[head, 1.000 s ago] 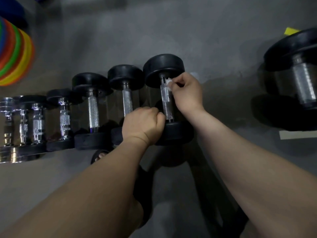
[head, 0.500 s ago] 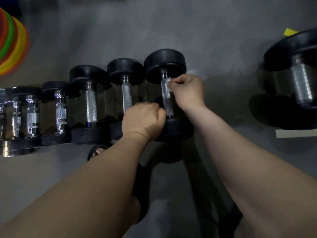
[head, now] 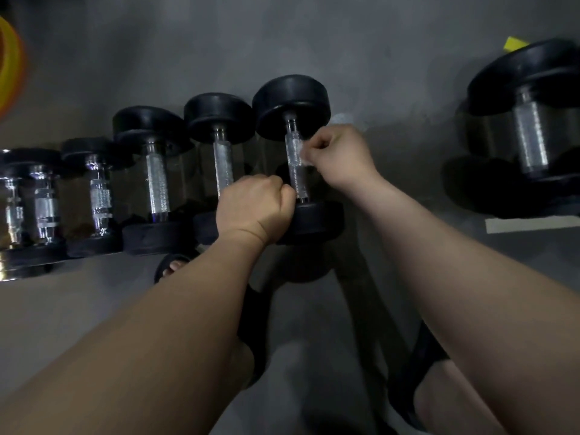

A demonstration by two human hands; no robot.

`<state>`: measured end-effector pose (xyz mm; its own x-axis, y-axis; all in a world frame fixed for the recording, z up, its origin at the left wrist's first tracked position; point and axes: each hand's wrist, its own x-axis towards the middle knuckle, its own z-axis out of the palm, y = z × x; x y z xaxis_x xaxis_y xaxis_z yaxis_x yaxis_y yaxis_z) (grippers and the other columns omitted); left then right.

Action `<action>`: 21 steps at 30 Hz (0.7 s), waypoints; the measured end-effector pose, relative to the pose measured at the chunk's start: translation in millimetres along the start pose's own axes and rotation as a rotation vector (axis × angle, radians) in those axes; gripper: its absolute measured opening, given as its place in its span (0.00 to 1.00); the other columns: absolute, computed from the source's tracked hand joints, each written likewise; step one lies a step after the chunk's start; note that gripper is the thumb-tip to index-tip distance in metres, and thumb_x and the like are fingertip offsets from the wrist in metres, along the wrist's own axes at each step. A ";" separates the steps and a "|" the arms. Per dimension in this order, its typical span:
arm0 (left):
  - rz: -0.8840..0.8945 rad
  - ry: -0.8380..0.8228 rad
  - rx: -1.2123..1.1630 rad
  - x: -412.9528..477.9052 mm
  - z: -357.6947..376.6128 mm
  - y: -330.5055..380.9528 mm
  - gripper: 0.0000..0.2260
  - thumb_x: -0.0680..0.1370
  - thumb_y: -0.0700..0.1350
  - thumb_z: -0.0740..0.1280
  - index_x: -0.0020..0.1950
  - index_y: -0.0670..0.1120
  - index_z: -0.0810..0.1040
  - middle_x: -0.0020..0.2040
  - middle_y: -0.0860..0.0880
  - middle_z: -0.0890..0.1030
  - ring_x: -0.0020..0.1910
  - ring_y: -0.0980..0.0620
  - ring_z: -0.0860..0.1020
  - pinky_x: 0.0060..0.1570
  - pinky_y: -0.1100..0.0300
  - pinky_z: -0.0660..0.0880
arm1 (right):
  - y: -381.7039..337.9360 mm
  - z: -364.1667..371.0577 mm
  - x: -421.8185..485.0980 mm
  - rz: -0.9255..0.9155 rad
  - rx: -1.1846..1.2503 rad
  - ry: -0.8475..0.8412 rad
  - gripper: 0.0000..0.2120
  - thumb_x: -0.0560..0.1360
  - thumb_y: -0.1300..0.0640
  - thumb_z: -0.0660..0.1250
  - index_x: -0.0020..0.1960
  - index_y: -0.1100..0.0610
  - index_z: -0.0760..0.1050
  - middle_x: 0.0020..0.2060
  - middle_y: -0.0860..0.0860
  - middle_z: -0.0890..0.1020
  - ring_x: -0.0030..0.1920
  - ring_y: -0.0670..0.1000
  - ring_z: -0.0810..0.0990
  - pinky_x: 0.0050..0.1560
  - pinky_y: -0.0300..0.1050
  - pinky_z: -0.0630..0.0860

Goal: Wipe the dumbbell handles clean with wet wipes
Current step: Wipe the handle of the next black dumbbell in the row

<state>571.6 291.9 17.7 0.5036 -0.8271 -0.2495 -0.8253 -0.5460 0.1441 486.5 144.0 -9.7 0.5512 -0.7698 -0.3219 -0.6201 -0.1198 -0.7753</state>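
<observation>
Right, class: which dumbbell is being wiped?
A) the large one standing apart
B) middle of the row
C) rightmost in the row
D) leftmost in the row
C: the right hand holds the white wet wipe against the knurled silver handle of the row's rightmost black-ended dumbbell.

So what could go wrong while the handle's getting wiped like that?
The left hand grips the dumbbell right beside its neighbour; if either rolls, it could get pinched. Sandalled toes lie close by, so a slipping weight could hurt them. The left hand hides the near end of the handle, so the wet wipe in the right hand may miss it.
</observation>
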 end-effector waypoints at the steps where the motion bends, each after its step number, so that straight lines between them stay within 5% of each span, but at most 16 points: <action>1: 0.000 0.003 0.001 0.0 0.0 -0.1 0.15 0.80 0.53 0.53 0.38 0.50 0.71 0.42 0.48 0.78 0.45 0.44 0.77 0.38 0.54 0.61 | -3.0 2.7 5.0 -0.008 0.012 0.056 0.07 0.72 0.55 0.74 0.36 0.56 0.81 0.31 0.45 0.81 0.34 0.45 0.79 0.37 0.39 0.74; 4: 0.002 0.002 0.004 0.1 -0.1 0.6 0.15 0.80 0.53 0.53 0.38 0.50 0.71 0.39 0.51 0.73 0.44 0.45 0.76 0.37 0.54 0.61 | -3.8 11.1 7.1 0.015 0.109 0.129 0.08 0.74 0.53 0.73 0.38 0.56 0.82 0.33 0.47 0.83 0.35 0.45 0.81 0.38 0.40 0.75; 13: 0.024 0.018 0.035 0.7 2.9 -2.6 0.18 0.78 0.55 0.50 0.39 0.48 0.74 0.42 0.47 0.79 0.46 0.42 0.77 0.37 0.54 0.60 | -7.5 12.9 9.2 0.001 0.165 0.108 0.04 0.74 0.56 0.73 0.42 0.54 0.85 0.37 0.43 0.85 0.41 0.43 0.83 0.43 0.38 0.76; 21: 0.046 -0.014 0.035 2.2 0.4 -1.4 0.16 0.80 0.53 0.53 0.39 0.47 0.73 0.42 0.45 0.80 0.46 0.41 0.77 0.37 0.54 0.58 | 11.3 7.4 -17.4 -0.179 -0.011 0.073 0.07 0.76 0.55 0.71 0.42 0.56 0.83 0.37 0.50 0.80 0.38 0.46 0.76 0.41 0.39 0.69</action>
<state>573.8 290.8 16.6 0.4613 -0.8492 -0.2569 -0.8561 -0.5021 0.1227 474.1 160.7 -16.9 0.6119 -0.7787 -0.1386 -0.5217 -0.2657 -0.8107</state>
